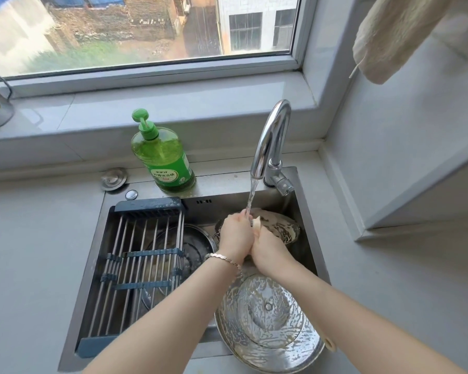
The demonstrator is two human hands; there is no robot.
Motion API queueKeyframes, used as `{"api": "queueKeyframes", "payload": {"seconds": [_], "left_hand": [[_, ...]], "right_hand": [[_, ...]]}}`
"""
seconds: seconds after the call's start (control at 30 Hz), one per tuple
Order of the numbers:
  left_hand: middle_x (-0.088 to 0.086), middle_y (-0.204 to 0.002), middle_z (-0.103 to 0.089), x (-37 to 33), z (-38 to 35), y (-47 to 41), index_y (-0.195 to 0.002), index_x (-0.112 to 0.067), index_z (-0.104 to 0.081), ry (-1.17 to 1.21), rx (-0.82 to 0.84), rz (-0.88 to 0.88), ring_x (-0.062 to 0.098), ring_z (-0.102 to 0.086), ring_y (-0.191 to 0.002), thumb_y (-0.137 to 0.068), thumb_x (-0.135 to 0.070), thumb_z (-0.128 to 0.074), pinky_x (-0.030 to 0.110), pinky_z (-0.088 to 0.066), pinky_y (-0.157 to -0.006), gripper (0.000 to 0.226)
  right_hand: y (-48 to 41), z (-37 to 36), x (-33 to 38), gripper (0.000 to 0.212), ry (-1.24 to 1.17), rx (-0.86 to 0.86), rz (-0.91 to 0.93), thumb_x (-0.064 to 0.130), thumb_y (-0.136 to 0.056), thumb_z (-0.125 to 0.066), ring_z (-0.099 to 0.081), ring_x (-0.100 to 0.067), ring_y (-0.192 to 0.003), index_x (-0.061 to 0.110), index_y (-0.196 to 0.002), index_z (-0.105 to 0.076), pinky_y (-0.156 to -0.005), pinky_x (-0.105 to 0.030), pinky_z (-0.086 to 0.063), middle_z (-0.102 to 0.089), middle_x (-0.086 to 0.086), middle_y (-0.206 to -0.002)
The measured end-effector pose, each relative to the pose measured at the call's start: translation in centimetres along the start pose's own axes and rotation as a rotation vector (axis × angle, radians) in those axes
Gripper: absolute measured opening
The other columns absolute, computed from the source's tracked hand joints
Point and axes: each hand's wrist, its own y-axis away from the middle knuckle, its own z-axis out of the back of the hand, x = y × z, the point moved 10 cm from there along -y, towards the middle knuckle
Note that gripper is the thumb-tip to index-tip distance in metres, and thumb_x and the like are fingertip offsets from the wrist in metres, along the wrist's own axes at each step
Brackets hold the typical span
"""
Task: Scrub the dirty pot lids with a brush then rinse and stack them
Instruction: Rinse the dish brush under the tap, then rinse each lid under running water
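L hand (235, 236) and R hand (268, 252): pressed together under the running stream from the faucet (270, 139), over the R half of the sink (227, 201). Fingers of both curl round a pale scrubber (256, 222); only its tip shows btwn them. Near lid (268, 311): steel, soapy, at the sink's front R corner, overhanging the front rim, below my R forearm. Far lid (285, 228): soapy, just behind my hands. Dark lid (197, 247): partly under the rack (146, 252) spanning the sink's L half. Soap bottle (164, 157): upright on the back ledge.
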Motion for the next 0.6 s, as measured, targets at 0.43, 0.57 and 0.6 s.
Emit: {"api": "queueKeyframes", "payload": {"seconds": [0.43,0.57,0.6], "left_hand": [[0.009,-0.071,-0.062,8.8,2.9,1.6,-0.083,-0.010,-0.064,-0.182,0.157,0.195,0.024,-0.058,-0.071,-0.087,-0.001,-0.043,0.031,-0.048,-0.062,0.024],[0.004,-0.068,-0.058,10.0,2.7,1.8,-0.082,-0.016,-0.062,-0.272,0.146,0.177,0.019,-0.050,-0.065,-0.088,-0.005,-0.046,0.024,-0.041,-0.062,0.021],[0.002,-0.067,-0.055,10.3,2.6,1.8,-0.078,-0.018,-0.057,-0.316,0.142,0.174,0.017,-0.047,-0.063,-0.089,-0.006,-0.047,0.022,-0.039,-0.060,0.019]], "right_hand": [[3.2,5.4,-3.1,0.054,0.639,-0.221,0.158,0.031,-0.100,-0.037,-0.053,-0.024,-0.080,0.037,-0.148,-0.012,-0.065,-0.033,-0.040,-0.049,-0.002,-0.090],[1.8,4.4,-6.7,0.055,0.462,-0.100,0.055,0.030,-0.099,-0.042,-0.055,-0.025,-0.092,0.035,-0.148,-0.018,-0.069,-0.031,-0.038,-0.060,-0.006,-0.106],[1.5,4.3,-7.5,0.055,0.306,-0.060,0.012,0.027,-0.097,-0.047,-0.056,-0.025,-0.101,0.033,-0.147,-0.024,-0.075,-0.030,-0.040,-0.060,-0.006,-0.119]]}}
